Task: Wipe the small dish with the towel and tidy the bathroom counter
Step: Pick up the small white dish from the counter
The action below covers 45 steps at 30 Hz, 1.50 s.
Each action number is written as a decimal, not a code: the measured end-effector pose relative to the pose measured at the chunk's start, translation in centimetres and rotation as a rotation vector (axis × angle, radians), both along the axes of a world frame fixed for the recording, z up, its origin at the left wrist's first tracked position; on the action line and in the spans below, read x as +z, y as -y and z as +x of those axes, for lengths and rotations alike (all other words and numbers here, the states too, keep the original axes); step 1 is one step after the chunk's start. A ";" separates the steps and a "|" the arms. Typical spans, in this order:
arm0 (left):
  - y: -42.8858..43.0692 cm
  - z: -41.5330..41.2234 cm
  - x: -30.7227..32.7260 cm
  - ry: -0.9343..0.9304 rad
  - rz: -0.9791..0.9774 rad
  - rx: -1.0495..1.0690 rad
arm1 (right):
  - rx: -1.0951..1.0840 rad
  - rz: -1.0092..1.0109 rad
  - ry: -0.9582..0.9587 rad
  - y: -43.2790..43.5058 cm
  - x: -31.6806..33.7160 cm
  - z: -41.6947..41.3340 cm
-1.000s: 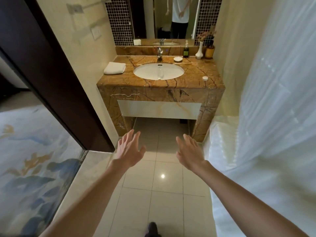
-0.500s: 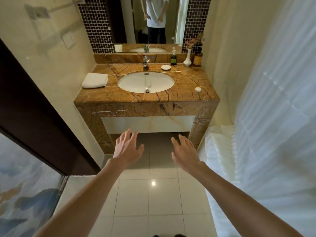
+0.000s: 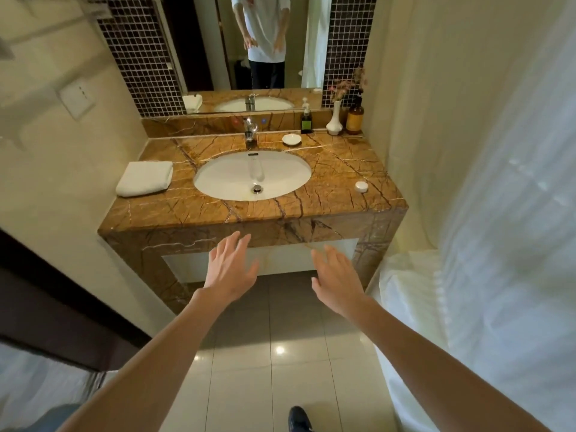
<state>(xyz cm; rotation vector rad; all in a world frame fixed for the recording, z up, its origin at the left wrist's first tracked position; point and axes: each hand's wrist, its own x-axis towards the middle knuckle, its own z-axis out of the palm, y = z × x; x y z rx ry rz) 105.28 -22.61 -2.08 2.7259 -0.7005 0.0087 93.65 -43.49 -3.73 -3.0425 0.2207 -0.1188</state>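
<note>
A small white dish [image 3: 291, 139] sits at the back of the brown marble counter [image 3: 339, 169], right of the tap [image 3: 250, 129]. A folded white towel [image 3: 145, 178] lies at the counter's left end. A small white round lid [image 3: 361, 186] rests near the right front edge. My left hand [image 3: 229, 269] and my right hand [image 3: 336, 279] are stretched forward below the counter's front edge, fingers spread, holding nothing and touching nothing.
A white oval sink [image 3: 252, 175] fills the counter's middle. A green pump bottle [image 3: 306, 120], a white vase with flowers [image 3: 335, 120] and an amber bottle [image 3: 354, 117] stand at the back right. A white curtain [image 3: 498, 213] hangs on the right; a dark door frame [image 3: 62, 307] is left.
I have walked closer to the counter, which now looms larger in view. Both hands stayed open and rose toward the counter's front edge.
</note>
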 end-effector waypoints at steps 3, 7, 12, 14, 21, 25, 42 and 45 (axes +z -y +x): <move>1.7 3.6 0.3 0.008 0.002 0.016 | 0.003 0.002 0.009 1.8 0.4 3.7; 3.5 7.8 1.0 0.005 0.007 0.035 | 0.016 -0.011 0.026 3.8 1.0 8.5; 4.7 12.7 1.0 0.017 -0.020 0.027 | 0.020 -0.043 0.020 5.2 1.3 13.5; 5.4 14.9 0.9 0.019 -0.016 0.021 | 0.007 -0.030 0.022 5.7 1.1 15.7; 8.2 23.5 0.5 0.026 -0.002 -0.019 | -0.047 0.031 0.039 7.3 1.2 23.3; 10.3 27.8 0.5 0.005 0.014 -0.070 | -0.066 0.029 0.057 8.7 1.9 27.0; 25.1 40.4 -2.1 -0.062 0.035 -0.174 | -0.190 0.107 0.022 21.0 0.0 38.0; 27.9 43.1 -2.4 -0.078 0.062 -0.150 | -0.168 0.139 0.013 23.8 -0.4 41.6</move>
